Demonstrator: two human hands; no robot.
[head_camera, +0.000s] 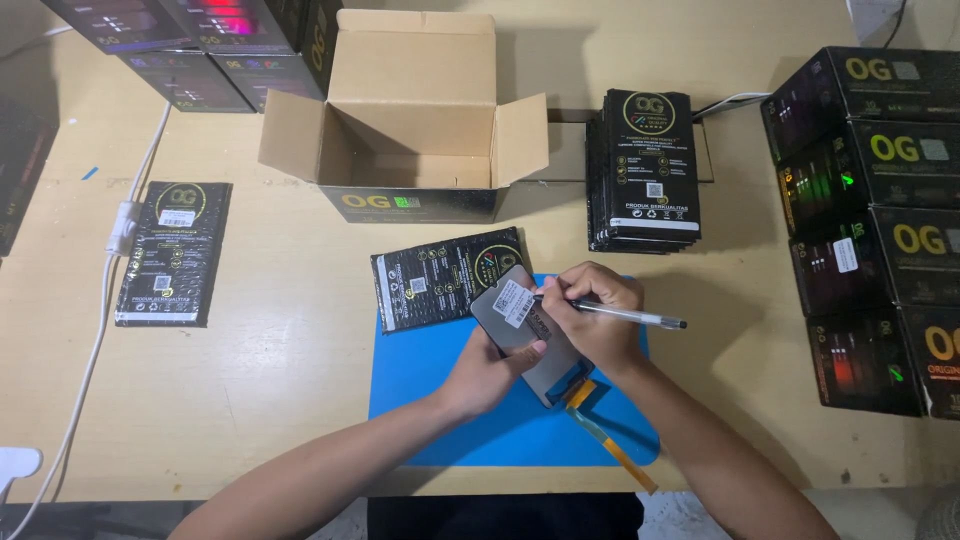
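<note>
My left hand (483, 375) holds a grey flat phone screen panel (512, 322) from below, tilted above a blue mat (430, 370). A white sticker (514, 302) sits on the panel's back, and an orange flex ribbon (582, 392) hangs from its lower end. My right hand (592, 318) grips a clear pen (628, 315), its tip touching the panel beside the sticker. A black flat pouch (440, 278) lies on the mat's upper left corner, just beyond the panel.
An open cardboard box (410, 120) stands behind the mat. A stack of black pouches (645, 170) lies to its right. Black boxes (880, 230) line the right edge and the far left corner. Another black pouch (175, 252) and a white cable (110, 290) lie left.
</note>
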